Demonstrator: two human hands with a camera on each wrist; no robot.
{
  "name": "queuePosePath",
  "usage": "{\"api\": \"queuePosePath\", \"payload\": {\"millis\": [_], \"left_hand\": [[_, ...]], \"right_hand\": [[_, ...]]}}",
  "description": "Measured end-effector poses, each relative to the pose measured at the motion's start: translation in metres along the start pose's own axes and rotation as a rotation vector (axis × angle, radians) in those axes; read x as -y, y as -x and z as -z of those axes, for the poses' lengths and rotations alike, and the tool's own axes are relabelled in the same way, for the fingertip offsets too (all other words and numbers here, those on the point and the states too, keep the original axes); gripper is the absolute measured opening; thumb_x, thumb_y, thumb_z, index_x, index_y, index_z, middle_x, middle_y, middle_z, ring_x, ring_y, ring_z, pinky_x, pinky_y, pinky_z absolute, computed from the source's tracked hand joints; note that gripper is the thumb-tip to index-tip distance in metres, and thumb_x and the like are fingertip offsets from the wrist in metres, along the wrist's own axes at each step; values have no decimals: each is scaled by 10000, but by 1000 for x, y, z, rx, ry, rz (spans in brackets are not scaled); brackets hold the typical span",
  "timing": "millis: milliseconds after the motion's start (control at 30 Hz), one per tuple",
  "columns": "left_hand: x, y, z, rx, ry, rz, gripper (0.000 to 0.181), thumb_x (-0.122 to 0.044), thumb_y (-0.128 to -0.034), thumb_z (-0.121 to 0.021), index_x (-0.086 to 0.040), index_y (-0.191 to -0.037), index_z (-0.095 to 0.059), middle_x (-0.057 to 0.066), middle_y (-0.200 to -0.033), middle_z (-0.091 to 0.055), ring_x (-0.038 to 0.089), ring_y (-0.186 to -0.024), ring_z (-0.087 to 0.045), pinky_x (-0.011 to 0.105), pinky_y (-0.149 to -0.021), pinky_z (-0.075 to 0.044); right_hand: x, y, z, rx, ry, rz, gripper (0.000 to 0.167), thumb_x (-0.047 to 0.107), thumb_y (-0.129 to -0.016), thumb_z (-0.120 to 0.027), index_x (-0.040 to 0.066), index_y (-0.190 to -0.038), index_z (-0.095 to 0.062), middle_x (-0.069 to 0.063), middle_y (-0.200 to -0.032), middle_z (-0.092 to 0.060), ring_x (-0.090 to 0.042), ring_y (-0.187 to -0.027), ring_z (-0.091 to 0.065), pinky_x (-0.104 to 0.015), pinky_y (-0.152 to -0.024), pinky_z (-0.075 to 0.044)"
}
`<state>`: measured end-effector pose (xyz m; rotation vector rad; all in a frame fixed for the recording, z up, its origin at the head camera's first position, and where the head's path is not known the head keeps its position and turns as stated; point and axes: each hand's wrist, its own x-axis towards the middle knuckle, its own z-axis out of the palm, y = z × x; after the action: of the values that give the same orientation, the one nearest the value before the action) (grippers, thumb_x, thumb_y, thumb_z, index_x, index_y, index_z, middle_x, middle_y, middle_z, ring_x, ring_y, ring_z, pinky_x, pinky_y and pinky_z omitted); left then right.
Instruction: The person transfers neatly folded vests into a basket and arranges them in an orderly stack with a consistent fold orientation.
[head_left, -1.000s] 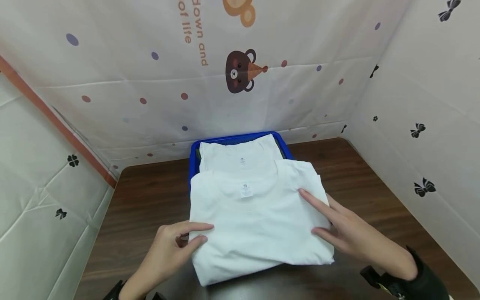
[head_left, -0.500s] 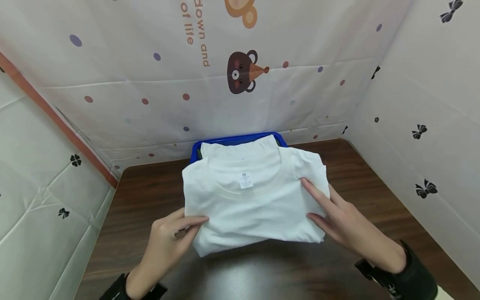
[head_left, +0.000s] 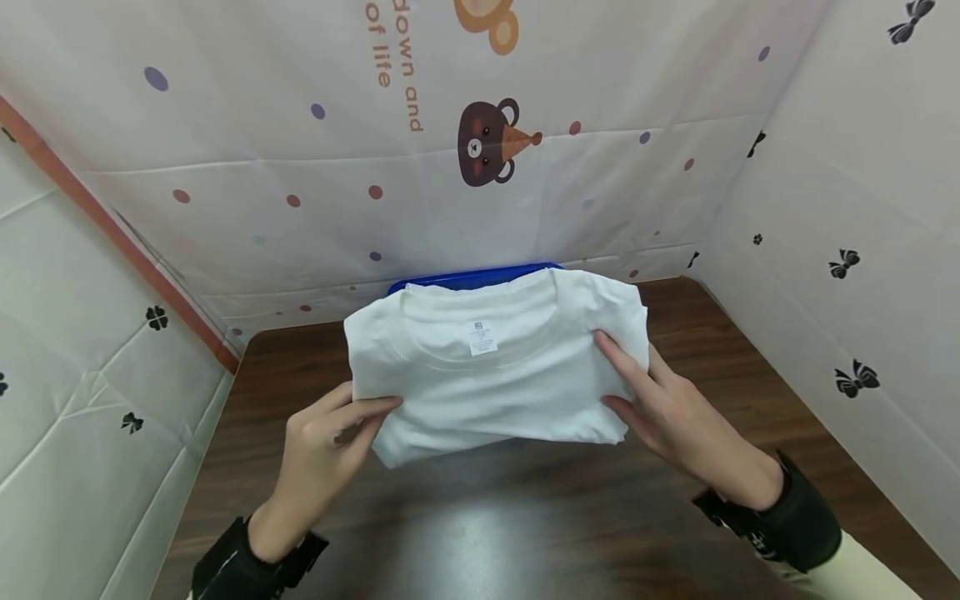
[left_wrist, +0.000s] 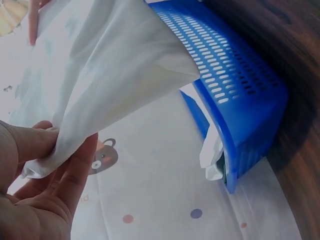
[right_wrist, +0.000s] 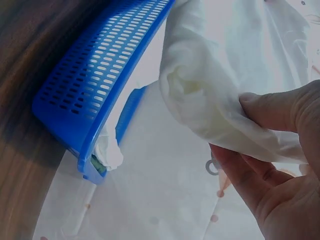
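A folded white T-shirt (head_left: 495,392) with a neck label is held up between both hands, collar toward the back wall. My left hand (head_left: 322,450) pinches its left edge between thumb and fingers, as the left wrist view also shows. On the other side my right hand (head_left: 667,417) grips the right edge, thumb on one face and fingers behind. Behind and below the shirt stands a blue perforated basket (left_wrist: 250,100), mostly hidden in the head view. White cloth (right_wrist: 107,147) and a bit of something green show at the basket's rim. Both wrist views show the shirt apart from the basket.
The dark wooden table (head_left: 450,533) carries the basket near its back edge. A printed white sheet (head_left: 300,125) forms the back wall close behind the basket. More white sheets (head_left: 847,317) stand at the left and right sides.
Both hands have carried the T-shirt away from the body, toward the back wall. It now covers most of the basket and the white shirt in it in the head view.
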<state>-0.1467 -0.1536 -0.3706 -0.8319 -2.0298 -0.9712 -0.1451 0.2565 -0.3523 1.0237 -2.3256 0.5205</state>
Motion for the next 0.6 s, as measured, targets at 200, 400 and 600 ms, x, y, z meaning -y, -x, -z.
{"api": "queuePosePath", "payload": {"millis": [200,400,600], "left_hand": [[2,-7,2,-6,-4,4,303,128,-750,-805,-88,-961,-832,68,-1022,-756,131,-745,-667,162,-597,-463],[4,-13,3,90,-12,22,347,104,-785,-793,-93,-1070,-811,60,-1091,-722,63,-678,-555,145,-594,-430],[8,-20,2,146,-5,-2,347,129,-798,-764,-86,-1068,-805,78,-1115,-695,80,-679,-537,158,-598,-425]], "right_hand": [[-6,-7,-2,-21,9,10,621,386,-1084,-446,-5,-1561,-378,-330,-1488,-402,-295,-942,-641,-335,-639,-559],[-13,-13,-4,-26,-8,-9,627,343,-1063,-470,-1,-1575,-353,-315,-1560,-330,-342,-1048,-627,-387,-678,-571],[-22,-21,-6,-59,-8,-9,861,-54,-852,-797,13,-1582,-346,-305,-1578,-306,-360,-1101,-591,-391,-694,-563]]}}
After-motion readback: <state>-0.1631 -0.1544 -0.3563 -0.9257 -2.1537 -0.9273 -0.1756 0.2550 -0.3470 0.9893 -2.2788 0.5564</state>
